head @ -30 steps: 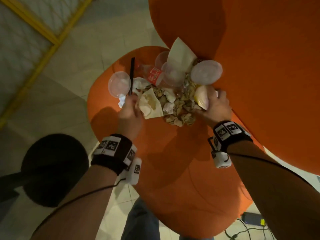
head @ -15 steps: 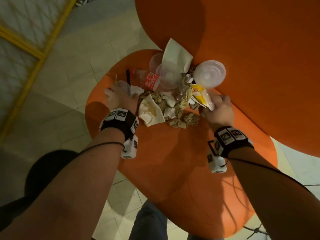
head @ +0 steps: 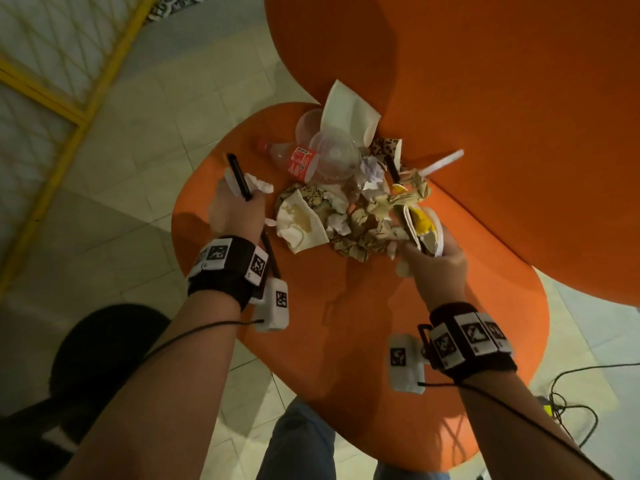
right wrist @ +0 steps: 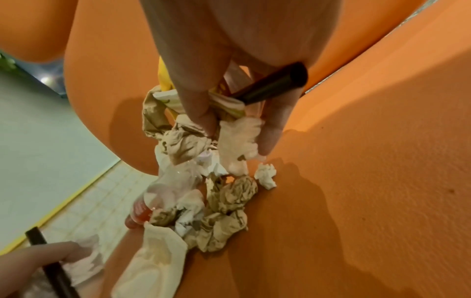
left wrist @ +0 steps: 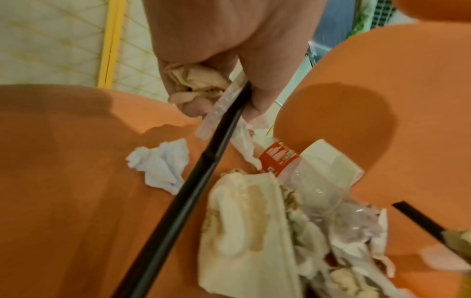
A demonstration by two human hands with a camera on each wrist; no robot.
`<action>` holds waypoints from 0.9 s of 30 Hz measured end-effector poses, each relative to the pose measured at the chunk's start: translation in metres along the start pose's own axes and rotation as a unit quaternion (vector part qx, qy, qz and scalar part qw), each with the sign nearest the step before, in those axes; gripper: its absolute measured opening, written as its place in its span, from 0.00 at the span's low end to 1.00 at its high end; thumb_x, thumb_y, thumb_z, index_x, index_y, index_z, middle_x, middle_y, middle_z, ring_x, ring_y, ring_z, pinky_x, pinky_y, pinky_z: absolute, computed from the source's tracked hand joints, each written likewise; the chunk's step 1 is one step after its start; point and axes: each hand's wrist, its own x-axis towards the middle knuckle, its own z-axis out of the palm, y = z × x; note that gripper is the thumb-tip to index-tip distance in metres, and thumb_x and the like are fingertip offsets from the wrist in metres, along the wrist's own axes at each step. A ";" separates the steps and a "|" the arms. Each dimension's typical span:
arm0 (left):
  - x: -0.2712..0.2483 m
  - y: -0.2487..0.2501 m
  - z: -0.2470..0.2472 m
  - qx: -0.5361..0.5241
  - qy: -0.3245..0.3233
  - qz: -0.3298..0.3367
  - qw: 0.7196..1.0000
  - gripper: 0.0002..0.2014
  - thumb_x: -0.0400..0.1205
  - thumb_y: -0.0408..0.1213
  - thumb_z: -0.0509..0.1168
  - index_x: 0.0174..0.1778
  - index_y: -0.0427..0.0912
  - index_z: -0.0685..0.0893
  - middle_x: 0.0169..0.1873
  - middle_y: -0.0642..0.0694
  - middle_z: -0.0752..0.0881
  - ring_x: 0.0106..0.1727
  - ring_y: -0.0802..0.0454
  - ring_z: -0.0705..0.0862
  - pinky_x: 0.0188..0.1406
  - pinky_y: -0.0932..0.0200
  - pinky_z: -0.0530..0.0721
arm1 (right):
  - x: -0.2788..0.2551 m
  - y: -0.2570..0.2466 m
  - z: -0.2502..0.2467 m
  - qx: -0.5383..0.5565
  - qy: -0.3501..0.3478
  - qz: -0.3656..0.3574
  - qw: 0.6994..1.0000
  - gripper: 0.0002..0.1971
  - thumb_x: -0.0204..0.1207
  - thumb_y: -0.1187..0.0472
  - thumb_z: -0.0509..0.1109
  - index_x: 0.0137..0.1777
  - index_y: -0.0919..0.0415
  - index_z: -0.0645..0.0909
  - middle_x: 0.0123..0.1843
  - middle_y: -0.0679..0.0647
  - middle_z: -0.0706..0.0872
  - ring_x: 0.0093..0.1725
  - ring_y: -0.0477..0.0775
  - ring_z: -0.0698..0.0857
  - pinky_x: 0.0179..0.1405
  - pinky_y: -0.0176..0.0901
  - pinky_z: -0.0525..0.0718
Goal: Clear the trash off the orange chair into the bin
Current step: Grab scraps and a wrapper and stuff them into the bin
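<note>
A: Fingers first. How is the left hand (head: 235, 209) set?

B: Curled tight round a black straw (left wrist: 193, 181), a crumpled napkin (left wrist: 196, 84) and a strip of clear plastic (left wrist: 221, 108). The straw runs back past the wrist.

A: And the right hand (head: 438, 263)?

B: Its fingers (right wrist: 196, 96) pinch a bundle: yellow wrapper (head: 420, 220), white tissue (right wrist: 239, 139) and a second black straw (right wrist: 275, 84). That hand sits at the right edge of the pile.

A: Where is the trash?

B: Heaped on the orange chair (head: 346, 341), up against the backrest. A bottle (head: 294, 159) with a red label lies on its side, clear cups (head: 332, 155) beside it, a stained white paper (head: 299, 223) at the near edge, brown crumpled wrappers (head: 363, 233) in the middle, and a white straw (head: 441, 166) sticking out to the right.

A: The bin?

B: A dark round shape (head: 100, 355) stands on the floor to the left of the chair; I cannot tell whether that is it.
</note>
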 end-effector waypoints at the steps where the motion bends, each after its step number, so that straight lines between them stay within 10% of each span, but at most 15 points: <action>1: -0.005 -0.001 0.000 -0.034 -0.008 0.001 0.999 0.19 0.78 0.41 0.67 0.63 0.40 0.77 0.53 0.40 0.86 0.49 0.43 0.86 0.45 0.50 0.86 | -0.002 -0.001 -0.003 0.022 -0.003 0.004 1.000 0.18 0.67 0.62 0.77 0.58 0.51 0.84 0.52 0.59 0.89 0.48 0.58 0.87 0.47 0.53 0.88; 10: -0.073 0.003 -0.011 -0.174 0.014 0.065 0.982 0.07 0.78 0.36 0.67 0.38 0.38 0.78 0.30 0.48 0.80 0.28 0.60 0.76 0.22 0.74 0.70 | -0.025 -0.025 -0.030 0.119 -0.080 -0.016 0.989 0.12 0.73 0.67 0.74 0.56 0.63 0.84 0.34 0.53 0.85 0.22 0.43 0.81 0.20 0.34 0.79; 17: -0.137 -0.002 -0.026 -0.328 0.055 -0.023 0.943 0.06 0.77 0.36 0.68 0.35 0.49 0.79 0.36 0.45 0.85 0.42 0.44 0.85 0.44 0.42 0.85 | -0.055 -0.042 -0.051 0.091 -0.211 -0.030 0.973 0.09 0.73 0.70 0.72 0.53 0.63 0.84 0.38 0.58 0.89 0.33 0.50 0.86 0.30 0.46 0.86; 27: -0.257 -0.127 -0.087 -0.430 0.209 -0.141 0.867 0.07 0.79 0.34 0.68 0.35 0.45 0.79 0.27 0.49 0.81 0.26 0.60 0.80 0.26 0.66 0.76 | -0.157 -0.019 -0.019 -0.048 -0.440 -0.066 0.894 0.09 0.72 0.68 0.75 0.52 0.63 0.86 0.38 0.54 0.89 0.33 0.49 0.87 0.27 0.37 0.82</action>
